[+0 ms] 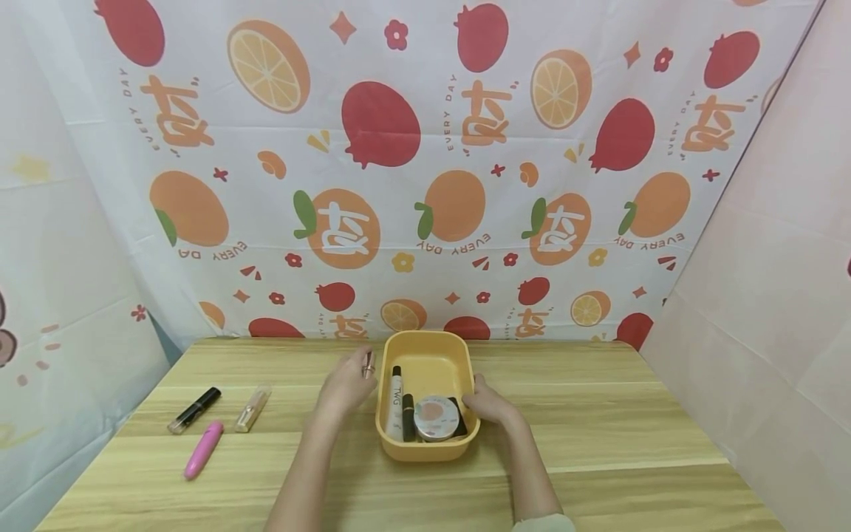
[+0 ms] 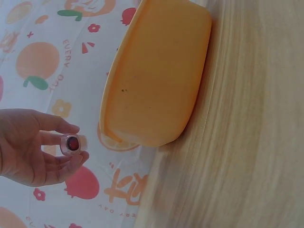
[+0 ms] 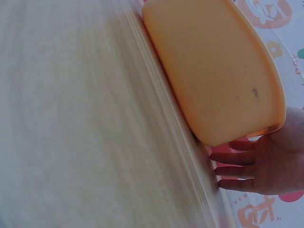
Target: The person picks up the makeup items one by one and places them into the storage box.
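A yellow storage box [image 1: 428, 452] stands on the table. Inside it lie a white tube [image 1: 395, 406] lettered TWG, a black tube [image 1: 408, 420], a round compact [image 1: 436, 418] and a dark flat item [image 1: 457, 415] partly under the compact. Left of the box, my left hand [image 1: 348, 383] pinches a small lipstick [image 1: 368, 365]; the left wrist view shows the lipstick's clear end [image 2: 72, 144] with a dark red centre. My right hand [image 1: 490, 403] holds the box's right side, thumb at the rim and fingers [image 3: 236, 184] stretched along the outside.
On the table's left lie a black tube with a clear end [image 1: 194, 410], a pink tube [image 1: 203, 450] and a clear, gold-toned lipstick [image 1: 253, 409]. A fruit-printed cloth [image 1: 425, 295] hangs along the table's back edge, with pale cloths at both sides.
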Demonstrator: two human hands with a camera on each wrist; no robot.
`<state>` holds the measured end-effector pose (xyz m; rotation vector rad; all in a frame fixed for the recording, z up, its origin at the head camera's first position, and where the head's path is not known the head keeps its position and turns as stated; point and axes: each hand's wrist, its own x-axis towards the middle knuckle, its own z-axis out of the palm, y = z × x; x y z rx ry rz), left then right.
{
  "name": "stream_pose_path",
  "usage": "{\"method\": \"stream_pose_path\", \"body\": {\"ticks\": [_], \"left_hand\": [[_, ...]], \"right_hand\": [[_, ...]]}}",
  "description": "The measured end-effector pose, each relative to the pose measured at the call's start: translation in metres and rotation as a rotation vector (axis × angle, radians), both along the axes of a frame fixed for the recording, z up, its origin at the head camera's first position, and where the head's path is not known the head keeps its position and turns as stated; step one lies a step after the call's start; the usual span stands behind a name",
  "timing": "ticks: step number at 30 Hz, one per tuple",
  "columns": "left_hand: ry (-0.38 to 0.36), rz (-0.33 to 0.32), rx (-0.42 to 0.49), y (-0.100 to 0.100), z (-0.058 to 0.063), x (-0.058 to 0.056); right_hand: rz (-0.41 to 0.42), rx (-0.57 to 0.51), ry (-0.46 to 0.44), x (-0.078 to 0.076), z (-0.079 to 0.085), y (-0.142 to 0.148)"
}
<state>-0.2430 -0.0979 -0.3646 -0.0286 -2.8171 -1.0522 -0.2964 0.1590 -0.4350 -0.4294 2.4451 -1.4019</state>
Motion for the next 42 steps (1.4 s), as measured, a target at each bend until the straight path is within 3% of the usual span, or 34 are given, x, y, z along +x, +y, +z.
{"method": "stream_pose_path", "body": {"ticks": [8, 30, 42], "left_hand": [[0.006, -0.005, -0.007, 0.004, 0.0, 0.0], [-0.066, -0.022, 0.055, 0.023, -0.007, 0.0], [-0.019, -0.046, 0.03, 0.029, -0.01, 0.001]], "right_hand": [[-0.003, 0.013, 0.007, -0.001, 0.001, -0.001], [0.003, 0.022, 0.015, -0.002, -0.001, 0.0], [-0.001, 0.011, 0.017, 0.002, 0.003, -0.001]]}}
